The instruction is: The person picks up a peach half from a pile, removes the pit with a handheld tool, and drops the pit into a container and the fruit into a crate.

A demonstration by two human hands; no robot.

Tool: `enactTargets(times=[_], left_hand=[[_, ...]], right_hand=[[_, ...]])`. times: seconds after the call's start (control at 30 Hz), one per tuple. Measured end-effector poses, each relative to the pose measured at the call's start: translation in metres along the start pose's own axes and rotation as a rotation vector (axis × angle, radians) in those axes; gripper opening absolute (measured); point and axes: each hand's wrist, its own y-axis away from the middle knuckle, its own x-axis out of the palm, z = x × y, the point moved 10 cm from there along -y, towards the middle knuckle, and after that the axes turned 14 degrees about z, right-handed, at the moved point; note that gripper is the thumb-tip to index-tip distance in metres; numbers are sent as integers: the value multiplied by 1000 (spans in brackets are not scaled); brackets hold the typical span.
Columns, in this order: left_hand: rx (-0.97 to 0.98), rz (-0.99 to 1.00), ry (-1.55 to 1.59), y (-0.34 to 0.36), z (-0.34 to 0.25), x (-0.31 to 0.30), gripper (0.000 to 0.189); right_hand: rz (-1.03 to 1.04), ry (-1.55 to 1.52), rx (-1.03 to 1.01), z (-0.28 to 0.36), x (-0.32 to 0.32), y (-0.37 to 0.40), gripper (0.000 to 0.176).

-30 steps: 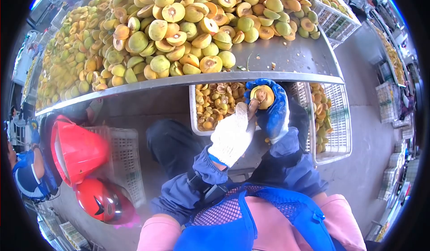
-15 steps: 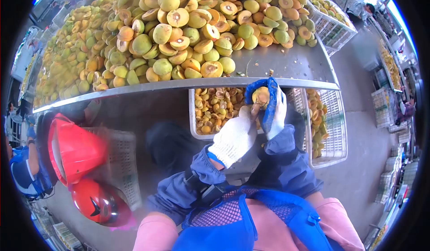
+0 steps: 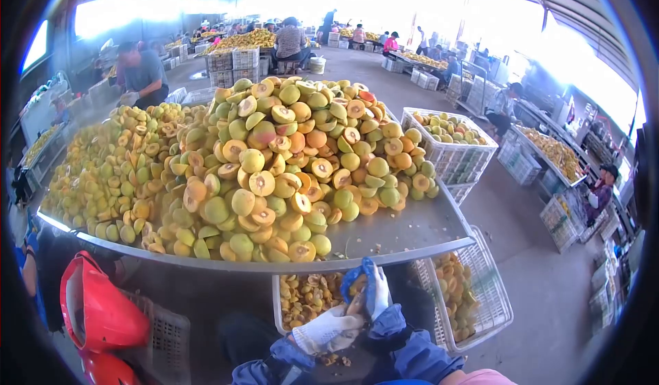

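Note:
My left hand (image 3: 328, 330), in a white knitted glove, is closed on something I cannot make out, close against my other hand. My right hand (image 3: 374, 290), in a white glove with blue on its palm side, curls around a piece of fruit (image 3: 357, 287) that is partly hidden by the fingers. Both hands are just below the front edge of a metal table (image 3: 412, 237), which bears a large heap of halved yellow-green fruit (image 3: 274, 172). Beneath my hands is a white crate (image 3: 277, 306) with fruit pieces in it.
Right of my hands stands another white crate (image 3: 491, 282) with fruit. A stacked crate (image 3: 460, 158) is beyond the table. At lower left are a red object (image 3: 106, 309) and a grey crate (image 3: 168, 344). A co-worker (image 3: 143, 76) is behind the heap.
The camera view has tilted up, bringing the hall and other people into sight. My hands appear lower in the frame, still together at the table edge.

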Motion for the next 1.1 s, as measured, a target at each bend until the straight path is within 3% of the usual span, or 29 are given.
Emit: enactTargets(times=[0.1, 0.13, 0.2, 0.23, 0.27, 0.33, 0.37, 0.4, 0.43, 0.5, 0.53, 0.57, 0.63, 0.67, 0.7, 0.73, 0.83, 0.9, 0.93, 0.97, 1.0, 1.1], left_hand=[[-17, 141, 290, 6, 20, 1, 23], [9, 72, 287, 9, 24, -9, 21], [35, -79, 288, 22, 24, -11, 19], [141, 95, 400, 20, 26, -12, 13], [135, 69, 399, 21, 34, -28, 6], [186, -20, 409, 25, 22, -35, 3], [134, -101, 300, 26, 16, -36, 6], [73, -212, 189, 27, 21, -52, 7], [17, -318, 77, 27, 28, -70, 8], [-106, -515, -167, 30, 29, -89, 14], [-150, -535, -243, 27, 30, -95, 15], [-190, -553, -317, 26, 35, -102, 15], [-262, -573, -406, 23, 44, -115, 17], [-306, -558, -419, 18, 49, -117, 19], [-347, -544, -434, 13, 51, -118, 21], [-387, -532, -454, 9, 51, -120, 23], [-428, -505, -509, -4, 52, -117, 24], [-393, -479, -491, -13, 56, -130, 23], [-351, -460, -441, -17, 67, -141, 23], [-328, -466, -409, -22, 65, -143, 20], [-322, -473, -369, -22, 68, -143, 18], [-285, -501, -283, -21, 80, -151, 17]], right_hand=[[250, -48, 112, -17, 19, 4, 27], [300, -73, 160, -30, 20, 9, 28], [257, 451, -171, -20, 6, 0, 34], [160, 704, -323, -13, 2, 2, 38], [227, 213, 85, -60, -16, -12, 42], [38, 1057, -181, -15, -22, -6, 41], [52, 1277, -66, 8, -15, 2, 37], [0, 1416, -181, 26, -28, 6, 35], [55, 1351, -196, 58, -30, 13, 36], [-51, 1401, -317, 115, -66, 29, 37], [-8, 1301, -106, 127, -106, 24, 38], [-59, 1234, -94, 149, -134, 26, 38], [-20, 1649, 42, 193, -160, 22, 40], [-87, 1859, 6, 220, -156, 20, 41], [-167, 2152, -224, 242, -160, 8, 40], [-264, 2130, -341, 265, -167, -13, 41], [-176, 1684, -80, 286, -215, -124, 39], [-105, 1249, 14, 261, -246, -208, 37], [-161, 1339, 17, 257, -250, -244, 41], [-178, 1403, -190, 261, -222, -255, 54], [-371, 1483, -4, 247, -245, -284, 69], [-637, 1528, -53, 227, -216, -291, 78]])
